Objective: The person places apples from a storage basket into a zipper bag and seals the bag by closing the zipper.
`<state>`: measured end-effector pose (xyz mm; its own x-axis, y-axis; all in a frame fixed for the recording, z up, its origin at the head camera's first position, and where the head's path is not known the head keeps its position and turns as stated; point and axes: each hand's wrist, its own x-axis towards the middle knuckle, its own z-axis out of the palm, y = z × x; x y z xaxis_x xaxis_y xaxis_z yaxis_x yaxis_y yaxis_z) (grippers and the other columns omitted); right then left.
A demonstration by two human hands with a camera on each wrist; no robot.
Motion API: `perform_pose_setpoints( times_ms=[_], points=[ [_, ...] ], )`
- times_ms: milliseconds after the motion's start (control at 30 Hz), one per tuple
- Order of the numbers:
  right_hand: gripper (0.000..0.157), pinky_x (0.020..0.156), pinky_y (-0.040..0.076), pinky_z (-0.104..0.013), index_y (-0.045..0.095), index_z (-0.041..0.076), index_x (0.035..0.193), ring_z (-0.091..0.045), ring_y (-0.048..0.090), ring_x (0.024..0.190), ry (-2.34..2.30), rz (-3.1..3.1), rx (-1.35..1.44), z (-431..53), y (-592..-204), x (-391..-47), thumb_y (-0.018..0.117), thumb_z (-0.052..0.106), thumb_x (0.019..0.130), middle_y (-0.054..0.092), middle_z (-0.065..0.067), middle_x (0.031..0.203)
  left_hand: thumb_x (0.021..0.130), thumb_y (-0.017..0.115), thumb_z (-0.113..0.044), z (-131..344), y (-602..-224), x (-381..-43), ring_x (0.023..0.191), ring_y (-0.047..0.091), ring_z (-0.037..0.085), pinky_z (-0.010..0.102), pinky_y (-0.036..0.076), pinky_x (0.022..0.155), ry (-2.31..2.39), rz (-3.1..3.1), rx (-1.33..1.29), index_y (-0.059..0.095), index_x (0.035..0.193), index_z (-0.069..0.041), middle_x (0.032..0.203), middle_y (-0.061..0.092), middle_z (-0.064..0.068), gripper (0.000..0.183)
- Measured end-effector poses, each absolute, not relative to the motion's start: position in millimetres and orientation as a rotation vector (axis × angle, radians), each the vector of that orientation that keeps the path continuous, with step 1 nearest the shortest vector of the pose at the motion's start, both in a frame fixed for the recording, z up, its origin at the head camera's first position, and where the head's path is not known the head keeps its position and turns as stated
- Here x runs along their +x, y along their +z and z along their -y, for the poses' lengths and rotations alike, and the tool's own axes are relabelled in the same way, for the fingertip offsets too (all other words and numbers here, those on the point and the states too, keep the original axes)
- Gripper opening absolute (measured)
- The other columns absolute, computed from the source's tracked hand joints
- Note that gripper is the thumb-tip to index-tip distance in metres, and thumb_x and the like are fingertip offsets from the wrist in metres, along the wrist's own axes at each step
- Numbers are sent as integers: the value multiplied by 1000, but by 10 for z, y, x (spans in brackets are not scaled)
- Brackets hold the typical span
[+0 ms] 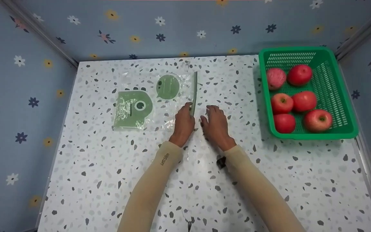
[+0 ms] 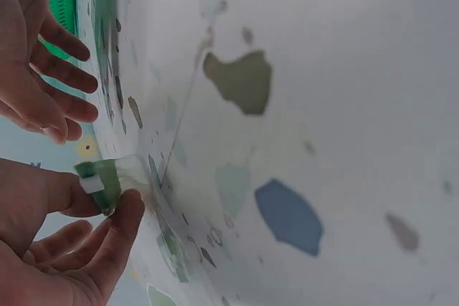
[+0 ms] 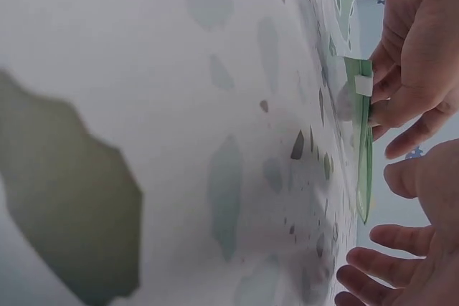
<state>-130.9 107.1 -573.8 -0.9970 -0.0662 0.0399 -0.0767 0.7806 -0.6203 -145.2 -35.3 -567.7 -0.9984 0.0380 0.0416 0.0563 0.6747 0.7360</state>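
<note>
A clear zip bag (image 1: pixel 167 120) printed with a green dinosaur head lies flat on the speckled table, its green zip strip (image 1: pixel 195 83) on the right side. My left hand (image 1: pixel 184 124) pinches the near end of that strip between thumb and fingers, beside a small white slider (image 3: pixel 363 85). In the left wrist view the pinched edge is lifted off the table. My right hand (image 1: pixel 216 127) hovers just right of the strip, fingers spread and loosely bent, holding nothing. The right wrist view shows its fingertips apart from the bag.
At the right stands a green plastic basket (image 1: pixel 317 135) with several red apples (image 1: pixel 317 120) in it. Flower-patterned panels (image 1: pixel 185 29) wall the table at the back and both sides. A small black object (image 1: pixel 221 162) sits by the right wrist.
</note>
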Motion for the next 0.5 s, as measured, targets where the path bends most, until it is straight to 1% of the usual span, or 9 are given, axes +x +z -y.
perform_pose_setpoints(
  times_ms=[67,300,400,500],
  points=[
    [45,104,48,-52,56,-3,143,-40,59,124,1074,2940,113,-1062,-5735,-1306,64,20,106,59,-22,142,95,53,16,349,-5675,-1441,107,70,38,48,56,94,-1272,2835,-75,61,136,7,115,72,24,43],
    [46,99,51,-50,53,-5,145,-35,62,113,1316,2865,69,-1027,-5715,-1319,65,16,106,63,-21,129,94,54,18,317,-5647,-1384,110,70,36,46,56,95,-1340,2781,-95,61,135,5,118,70,22,44],
    [46,96,52,-48,53,-6,145,-34,64,111,1420,2834,51,-1013,-5705,-1340,64,14,106,63,-23,132,94,57,17,293,-5635,-1357,108,70,36,47,57,94,-1338,2756,-125,62,134,5,116,69,21,42],
    [46,92,55,-46,52,-6,146,-33,67,108,1525,2805,19,-1005,-5701,-1363,64,11,106,63,-23,132,94,60,16,268,-5624,-1327,105,70,36,48,57,93,-1332,2728,-156,63,132,4,113,68,20,40]
  ],
)
